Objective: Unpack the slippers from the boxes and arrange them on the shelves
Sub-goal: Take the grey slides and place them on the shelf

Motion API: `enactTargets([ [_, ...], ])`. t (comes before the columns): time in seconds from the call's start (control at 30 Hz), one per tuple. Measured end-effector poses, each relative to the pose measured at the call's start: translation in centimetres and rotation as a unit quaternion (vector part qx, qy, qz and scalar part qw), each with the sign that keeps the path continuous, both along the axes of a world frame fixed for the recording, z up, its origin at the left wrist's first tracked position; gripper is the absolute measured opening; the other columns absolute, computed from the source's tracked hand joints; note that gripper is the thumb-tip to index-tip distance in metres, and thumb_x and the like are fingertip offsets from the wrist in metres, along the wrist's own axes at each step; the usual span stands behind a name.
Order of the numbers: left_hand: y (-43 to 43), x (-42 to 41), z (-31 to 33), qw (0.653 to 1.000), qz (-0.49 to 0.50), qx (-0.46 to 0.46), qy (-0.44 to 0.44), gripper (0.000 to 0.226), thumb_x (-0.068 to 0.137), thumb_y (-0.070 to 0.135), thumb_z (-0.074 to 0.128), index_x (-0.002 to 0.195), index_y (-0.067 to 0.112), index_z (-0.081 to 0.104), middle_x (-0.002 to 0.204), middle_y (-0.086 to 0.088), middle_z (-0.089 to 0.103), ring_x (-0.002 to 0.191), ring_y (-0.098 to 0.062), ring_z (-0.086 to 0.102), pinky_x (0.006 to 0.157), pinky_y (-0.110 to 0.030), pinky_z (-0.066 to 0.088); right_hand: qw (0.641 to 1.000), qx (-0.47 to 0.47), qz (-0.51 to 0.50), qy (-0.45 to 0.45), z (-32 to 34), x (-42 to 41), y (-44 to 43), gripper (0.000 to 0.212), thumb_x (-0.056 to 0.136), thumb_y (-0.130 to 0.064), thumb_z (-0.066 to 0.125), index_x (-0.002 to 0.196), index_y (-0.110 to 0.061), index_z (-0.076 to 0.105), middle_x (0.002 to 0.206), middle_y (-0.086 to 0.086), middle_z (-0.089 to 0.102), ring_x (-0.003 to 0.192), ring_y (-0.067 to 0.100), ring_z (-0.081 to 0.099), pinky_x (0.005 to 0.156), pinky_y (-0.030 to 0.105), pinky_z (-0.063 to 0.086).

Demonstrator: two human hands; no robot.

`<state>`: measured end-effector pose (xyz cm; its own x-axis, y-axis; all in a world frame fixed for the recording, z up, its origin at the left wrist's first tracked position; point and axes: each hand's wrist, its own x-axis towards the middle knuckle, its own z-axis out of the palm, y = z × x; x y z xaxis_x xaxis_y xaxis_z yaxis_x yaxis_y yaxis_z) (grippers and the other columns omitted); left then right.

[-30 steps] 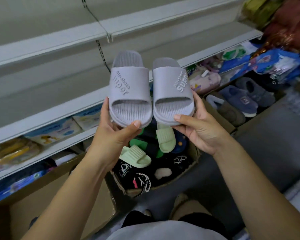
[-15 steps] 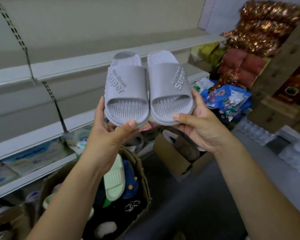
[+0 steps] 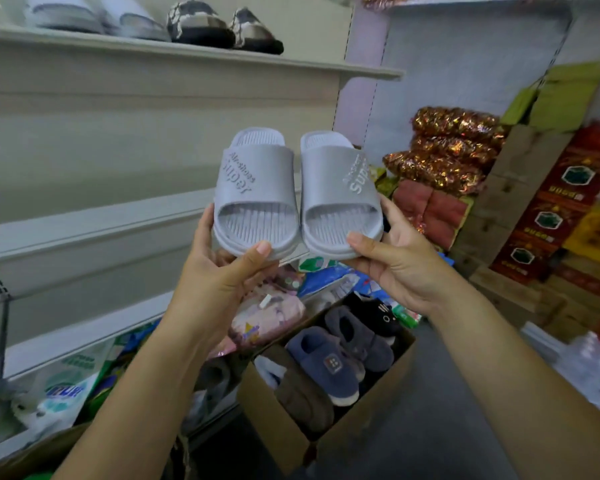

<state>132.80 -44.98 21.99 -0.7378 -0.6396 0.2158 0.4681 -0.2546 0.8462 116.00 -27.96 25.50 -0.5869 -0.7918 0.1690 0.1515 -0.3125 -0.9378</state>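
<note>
Slippers of pale grey moulded rubber, paired side by side, heels toward the body, toes aimed up and away. Gripped one heel each in left hand and right hand. Hung just before the middle beige shelf at its front edge, left hand nearer.

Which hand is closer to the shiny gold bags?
Right. The right hand is just below-left of the shiny gold bags; the left hand is farther left, past both slippers.

Pale shelves are ranged along the left; a whitish wall panel is seen at right, and grey floor is glimpsed below.
</note>
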Motion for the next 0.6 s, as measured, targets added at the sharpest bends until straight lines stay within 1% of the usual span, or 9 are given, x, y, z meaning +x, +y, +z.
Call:
enactTargets([
  [0.07, -0.2, -2.4, 1.9, 1.0, 0.006, 0.001, 0.014, 0.089, 0.078, 0.005, 0.073, 0.15, 0.038, 0.033, 0.132, -0.009, 0.068, 0.113, -0.033, 0.07, 0.089, -0.04, 0.06, 1.0, -0.015, -0.005, 0.004, 1.0, -2.0, -0.2, 0.086, 0.078, 0.003, 0.068, 0.153, -0.024, 0.035, 0.142, 0.012, 0.059, 0.123, 0.03, 0.064, 0.089, 0.04, 0.06],
  [0.17, -1.5, -6.3, 5.1, 0.999, 0.005, -0.032, 0.034, 0.093, 0.082, 0.005, 0.073, 0.157, 0.035, 0.026, 0.132, -0.011, 0.067, 0.113, -0.035, 0.069, 0.091, -0.042, 0.059, 0.999, -0.041, -0.011, 0.016, 2.8, -5.6, -1.1, 0.083, 0.077, 0.001, 0.069, 0.15, -0.023, 0.038, 0.141, 0.012, 0.058, 0.124, 0.03, 0.063, 0.087, 0.038, 0.061],
  [0.23, -2.5, -9.2, 7.0, 0.997, 0.003, -0.063, 0.048, 0.092, 0.083, 0.005, 0.072, 0.158, 0.032, 0.025, 0.135, -0.014, 0.065, 0.115, -0.037, 0.068, 0.093, -0.043, 0.059, 0.998, -0.051, -0.014, 0.029, 4.4, -8.5, -1.8, 0.083, 0.077, 0.001, 0.069, 0.15, -0.023, 0.038, 0.142, 0.012, 0.057, 0.125, 0.031, 0.062, 0.086, 0.038, 0.061],
  [0.3, -3.6, -12.3, 8.9, 0.995, 0.007, -0.078, 0.058, 0.093, 0.082, 0.008, 0.073, 0.158, 0.031, 0.024, 0.136, -0.016, 0.063, 0.115, -0.037, 0.068, 0.093, -0.043, 0.058, 0.998, -0.055, -0.01, 0.04, 6.4, -11.6, -2.4, 0.081, 0.077, 0.001, 0.069, 0.148, -0.023, 0.04, 0.14, 0.014, 0.058, 0.123, 0.033, 0.063, 0.089, 0.043, 0.061],
  [0.37, -4.8, -15.3, 10.9, 0.995, 0.01, -0.078, 0.065, 0.095, 0.081, 0.009, 0.074, 0.158, 0.033, 0.023, 0.134, -0.018, 0.064, 0.112, -0.036, 0.07, 0.092, -0.042, 0.059, 0.997, -0.054, -0.012, 0.048, 8.5, -14.7, -2.9, 0.07, 0.077, 0.002, 0.068, 0.139, -0.021, 0.047, 0.136, 0.015, 0.061, 0.118, 0.031, 0.066, 0.091, 0.044, 0.06],
  [0.47, -7.0, -19.7, 13.9, 0.993, 0.016, -0.096, 0.066, 0.091, 0.081, 0.009, 0.075, 0.157, 0.029, 0.029, 0.131, -0.018, 0.066, 0.11, -0.035, 0.071, 0.093, -0.043, 0.059, 0.997, -0.049, -0.014, 0.066, 11.1, -19.6, -3.7, 0.06, 0.077, 0.002, 0.067, 0.129, -0.023, 0.053, 0.133, 0.016, 0.063, 0.115, 0.03, 0.068, 0.086, 0.041, 0.062],
  [0.53, -8.2, -22.5, 15.6, 0.99, 0.028, -0.121, 0.062, 0.086, 0.082, 0.01, 0.076, 0.155, 0.025, 0.033, 0.13, -0.016, 0.067, 0.109, -0.034, 0.071, 0.094, -0.044, 0.058, 0.996, -0.044, -0.016, 0.082, 12.4, -22.9, -4.5, 0.06, 0.077, 0.001, 0.07, 0.129, -0.023, 0.053, 0.134, 0.016, 0.062, 0.116, 0.03, 0.068, 0.084, 0.039, 0.062],
  [0.6, -9.1, -25.1, 17.0, 0.988, 0.046, -0.136, 0.059, 0.083, 0.083, 0.007, 0.076, 0.154, 0.023, 0.035, 0.131, -0.014, 0.067, 0.109, -0.033, 0.071, 0.092, -0.043, 0.059, 0.994, -0.046, -0.021, 0.094, 13.5, -25.9, -5.2, 0.061, 0.076, 0.0, 0.071, 0.129, -0.022, 0.052, 0.134, 0.016, 0.062, 0.117, 0.031, 0.067, 0.085, 0.04, 0.062],
])
